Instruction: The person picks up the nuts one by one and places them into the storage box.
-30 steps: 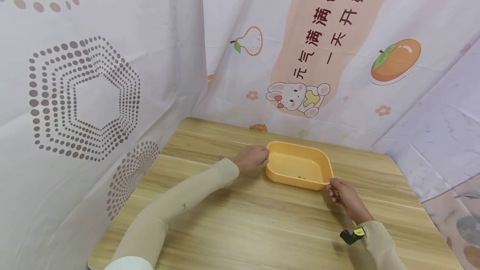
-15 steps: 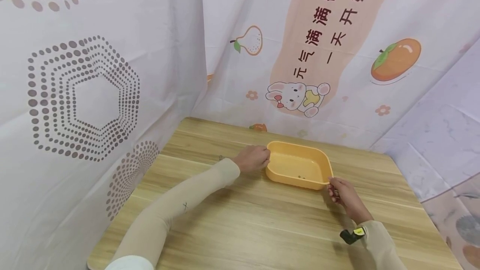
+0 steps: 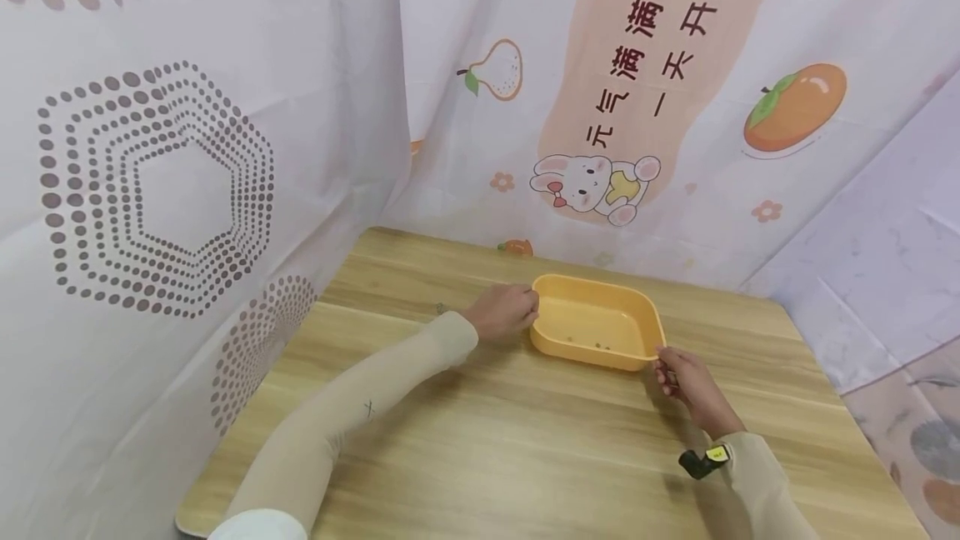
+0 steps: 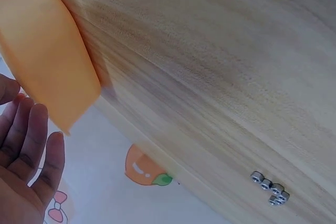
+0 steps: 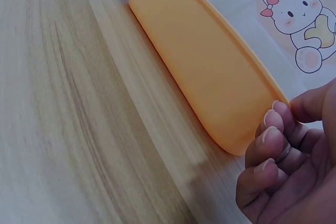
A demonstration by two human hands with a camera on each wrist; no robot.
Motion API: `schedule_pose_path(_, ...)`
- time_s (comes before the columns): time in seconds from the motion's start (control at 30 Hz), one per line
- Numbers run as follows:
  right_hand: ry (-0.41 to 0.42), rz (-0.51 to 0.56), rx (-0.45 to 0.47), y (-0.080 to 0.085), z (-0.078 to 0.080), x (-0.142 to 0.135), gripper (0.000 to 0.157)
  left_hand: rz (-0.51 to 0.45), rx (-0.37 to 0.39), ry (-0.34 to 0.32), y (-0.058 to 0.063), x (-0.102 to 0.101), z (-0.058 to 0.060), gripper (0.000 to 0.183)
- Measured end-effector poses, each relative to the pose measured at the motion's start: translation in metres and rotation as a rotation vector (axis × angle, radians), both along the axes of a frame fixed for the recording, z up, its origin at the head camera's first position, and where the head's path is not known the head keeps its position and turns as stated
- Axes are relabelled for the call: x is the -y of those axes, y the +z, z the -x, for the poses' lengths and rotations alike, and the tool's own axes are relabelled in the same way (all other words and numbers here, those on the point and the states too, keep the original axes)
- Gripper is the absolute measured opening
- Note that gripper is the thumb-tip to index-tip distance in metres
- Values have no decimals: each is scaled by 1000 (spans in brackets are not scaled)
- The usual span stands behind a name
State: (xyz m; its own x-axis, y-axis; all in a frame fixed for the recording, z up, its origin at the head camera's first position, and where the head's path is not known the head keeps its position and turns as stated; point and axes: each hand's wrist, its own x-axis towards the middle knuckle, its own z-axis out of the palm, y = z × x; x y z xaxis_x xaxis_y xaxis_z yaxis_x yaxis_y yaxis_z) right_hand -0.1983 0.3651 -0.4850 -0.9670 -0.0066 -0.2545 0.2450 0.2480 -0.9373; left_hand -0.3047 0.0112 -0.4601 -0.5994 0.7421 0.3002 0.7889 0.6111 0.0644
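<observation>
A yellow-orange rectangular tray (image 3: 592, 294) with rounded corners rests on the wooden table. My left hand (image 3: 504, 311) grips its left end; in the left wrist view the thumb and fingertips meet at the rim. At the near right corner my right hand (image 3: 693, 390) pinches the rim between thumb and index finger, the other fingers curled below. A few tiny pieces (image 3: 597, 346) lie in the tray, too small to identify in the head view. Several small metal nuts (image 4: 270, 187) sit clustered on the table, left of the tray and behind my left forearm.
A white printed curtain (image 3: 465, 190) hangs along the table's back edge, close behind the tray. Another curtain (image 3: 322, 107) borders the left side. The wooden tabletop (image 3: 480, 457) stretches in front of the tray. A black device with a yellow label (image 3: 705, 461) is on my right wrist.
The head view has tipped slightly, shifting the scene a little upward. Another tiny piece now shows in the tray, left of the others. Both hands keep their hold on the tray.
</observation>
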Motion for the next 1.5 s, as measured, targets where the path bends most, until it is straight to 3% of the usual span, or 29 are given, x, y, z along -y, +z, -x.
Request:
schedule_pose_path(0.13,0,0,-3,2,2,0,44,7,-9,4,1,3,2,15)
schedule_pose_path(0.4,-12,14,12,-1,3,-2,40,21,51,48,-3,17,6,12)
schedule_pose_path(0.67,-22,38,10,-1,3,-1,39,47,32,96,-12,47,9,10)
schedule_pose_path(0.93,-12,19,-15,4,5,-1,43,21,97,126,-9,77,8,6)
schedule_pose_path(1.5,-18,17,2,2,-1,2,41,57,153,164,-28,119,2,8)
